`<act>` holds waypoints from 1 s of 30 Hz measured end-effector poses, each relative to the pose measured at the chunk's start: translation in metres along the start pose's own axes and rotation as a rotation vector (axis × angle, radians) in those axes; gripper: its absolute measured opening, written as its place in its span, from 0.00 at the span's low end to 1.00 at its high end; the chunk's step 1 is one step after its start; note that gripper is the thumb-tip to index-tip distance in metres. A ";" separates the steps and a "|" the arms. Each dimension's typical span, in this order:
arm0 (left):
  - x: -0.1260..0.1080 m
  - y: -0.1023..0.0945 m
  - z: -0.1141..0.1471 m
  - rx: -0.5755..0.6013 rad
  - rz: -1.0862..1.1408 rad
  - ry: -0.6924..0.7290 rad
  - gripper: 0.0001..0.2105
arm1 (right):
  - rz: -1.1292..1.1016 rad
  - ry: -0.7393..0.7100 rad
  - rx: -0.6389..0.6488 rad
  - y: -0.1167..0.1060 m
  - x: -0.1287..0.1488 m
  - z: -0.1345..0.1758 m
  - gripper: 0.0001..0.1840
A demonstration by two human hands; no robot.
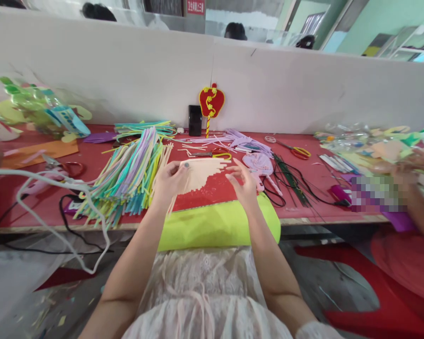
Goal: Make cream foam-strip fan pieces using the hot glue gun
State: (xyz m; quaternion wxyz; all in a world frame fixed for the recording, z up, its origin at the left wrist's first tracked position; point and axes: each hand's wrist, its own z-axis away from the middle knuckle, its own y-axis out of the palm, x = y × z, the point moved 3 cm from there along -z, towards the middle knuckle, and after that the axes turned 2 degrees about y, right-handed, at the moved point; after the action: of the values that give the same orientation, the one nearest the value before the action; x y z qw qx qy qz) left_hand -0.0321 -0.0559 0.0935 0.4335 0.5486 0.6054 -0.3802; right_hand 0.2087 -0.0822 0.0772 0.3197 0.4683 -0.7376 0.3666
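Observation:
A cream panel of pipe cleaners laid side by side (201,174), with a stepped lower edge, lies on a red board (205,195) in front of me. At its left edge my left hand (171,182) is closed, thumb and fingers pinching cream pipe cleaners; a few loose ends hang below that hand. My right hand (243,182) hovers by the panel's right end, fingers curved and apart, with nothing visible between them. Under the board's near edge is a rolled lime-green cloth (212,228). Scissors with yellow handles (221,154) lie just behind the panel.
A big bundle of coloured pipe cleaners (127,174) lies left. Lilac pipe cleaners (245,140), a lilac fan-like piece (258,163) and red-orange scissors (298,151) lie right. A red apple ornament (212,101) and a black phone (195,120) stand behind. A co-worker's arm (419,202) is at right.

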 end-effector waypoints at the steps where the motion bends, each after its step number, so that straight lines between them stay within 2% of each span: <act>1: -0.004 0.001 -0.002 -0.045 0.040 0.008 0.16 | -0.072 0.048 0.018 0.005 -0.003 0.001 0.28; 3: -0.011 0.006 -0.007 -0.124 0.128 -0.005 0.17 | -0.219 0.137 0.094 0.019 -0.007 0.004 0.26; 6: -0.012 0.017 -0.013 -0.187 0.274 -0.070 0.17 | -0.348 0.211 0.291 0.045 -0.010 0.014 0.24; 10: 0.011 0.029 -0.017 -0.224 0.509 -0.193 0.15 | -0.356 0.232 0.512 0.070 -0.011 0.029 0.21; 12: 0.026 0.031 -0.018 -0.260 0.604 -0.236 0.14 | -0.380 0.277 0.572 0.076 -0.011 0.034 0.22; 15: 0.042 0.033 -0.017 -0.279 0.669 -0.326 0.13 | -0.382 0.311 0.622 0.081 -0.011 0.038 0.19; 18: 0.049 0.038 -0.016 -0.240 0.736 -0.407 0.12 | -0.359 0.316 0.603 0.086 -0.009 0.040 0.18; 20: 0.049 0.042 -0.015 -0.233 0.778 -0.429 0.12 | -0.330 0.311 0.547 0.089 -0.008 0.040 0.20; 25: 0.048 0.049 -0.010 -0.209 0.803 -0.424 0.10 | -0.354 0.294 0.248 0.086 -0.004 0.035 0.16; 30: 0.050 0.052 0.000 -0.100 0.850 -0.409 0.10 | -0.485 0.365 0.090 0.075 -0.018 0.017 0.16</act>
State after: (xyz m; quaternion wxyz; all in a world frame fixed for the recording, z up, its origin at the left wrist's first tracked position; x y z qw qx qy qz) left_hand 0.0183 -0.0333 0.0475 0.6868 0.6401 0.2472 -0.2399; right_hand 0.1435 -0.0665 0.0356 0.5041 0.5709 -0.5177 0.3897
